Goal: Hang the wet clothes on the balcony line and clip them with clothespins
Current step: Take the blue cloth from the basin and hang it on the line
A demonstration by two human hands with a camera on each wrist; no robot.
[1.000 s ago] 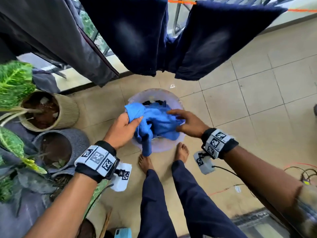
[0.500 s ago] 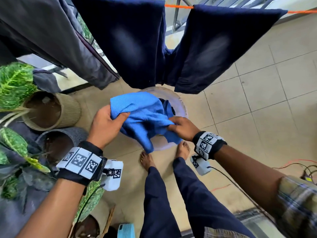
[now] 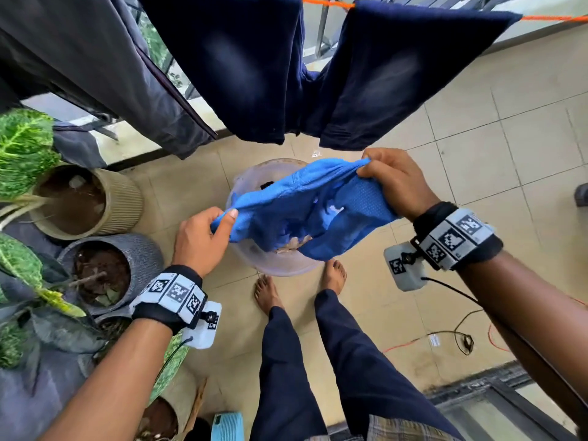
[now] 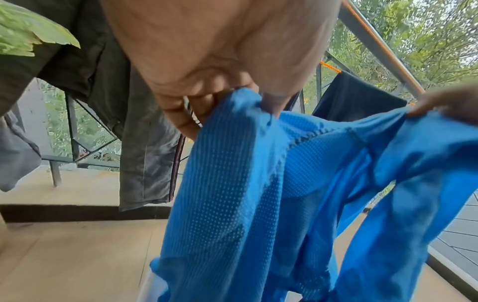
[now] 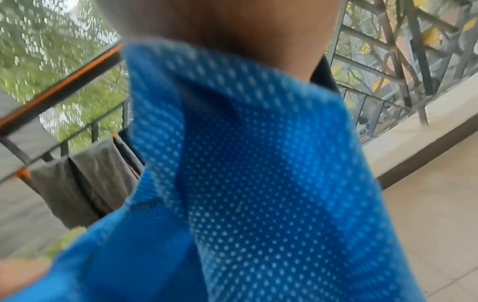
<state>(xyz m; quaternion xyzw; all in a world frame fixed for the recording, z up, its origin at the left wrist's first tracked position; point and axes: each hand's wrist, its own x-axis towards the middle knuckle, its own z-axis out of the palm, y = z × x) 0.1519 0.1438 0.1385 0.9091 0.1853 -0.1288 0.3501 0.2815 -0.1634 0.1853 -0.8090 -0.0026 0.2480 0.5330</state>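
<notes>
A bright blue mesh garment (image 3: 305,211) is stretched between both hands above a translucent basin (image 3: 251,183) on the floor. My left hand (image 3: 219,221) pinches its left edge with thumb on top; the left wrist view shows the fingers curled round the blue garment (image 4: 232,183). My right hand (image 3: 372,168) grips the right edge higher up, near the hem of hanging navy trousers (image 3: 254,74). The right wrist view is filled by the blue garment (image 5: 258,183). The orange line (image 3: 547,18) runs along the top. No clothespin is visible.
A dark grey garment (image 3: 95,68) hangs on the line at left. Potted plants (image 3: 79,198) crowd the left side. My bare feet (image 3: 267,291) stand just behind the basin. Cables (image 3: 458,335) lie on the tiled floor at right. The railing (image 4: 375,43) borders the balcony.
Both hands lifted the blue garment out of the basin and drew it apart; the right hand rose and moved right, spreading the bunched cloth.
</notes>
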